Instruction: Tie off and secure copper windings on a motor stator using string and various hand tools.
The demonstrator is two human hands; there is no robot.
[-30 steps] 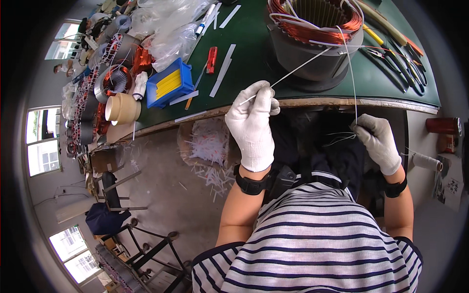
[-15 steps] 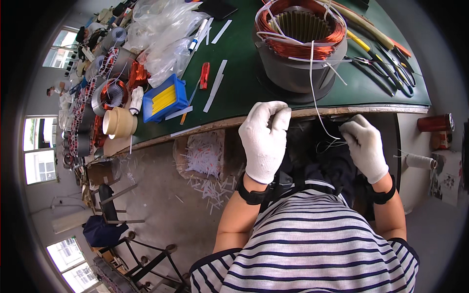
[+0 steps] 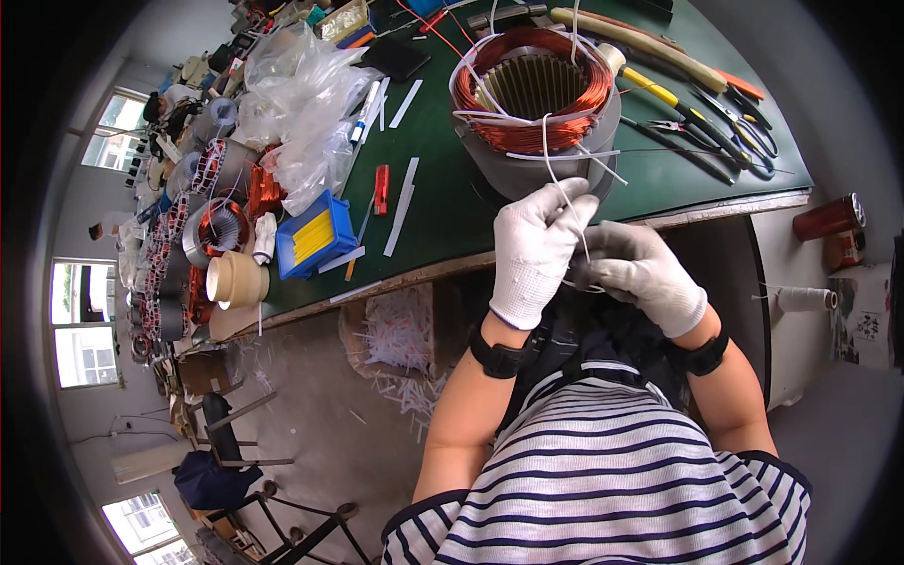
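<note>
On the green bench [image 3: 433, 212], toward the left: a blue bin [image 3: 328, 265] holding yellow strips [image 3: 313, 235], a red tool [image 3: 381, 190] to its right, then white strips [image 3: 401, 221] lying flat, plus a pen [image 3: 365, 115] touching or near clear plastic bags [image 3: 306, 122]. Farther left, tan rolls [image 3: 237, 281] and a copper-wound ring [image 3: 226, 228] amid clutter. At right, scissors [image 3: 753, 137], a yellow handle [image 3: 652, 87] and a long tan stick [image 3: 650, 47]. Beyond the bench's right end, a red can [image 3: 827, 218]. On the floor, white scraps [image 3: 395, 331], some spilled; farther off, a chair [image 3: 222, 431] near navy cloth [image 3: 215, 482]. At far left, bright windows [image 3: 87, 358].
</note>
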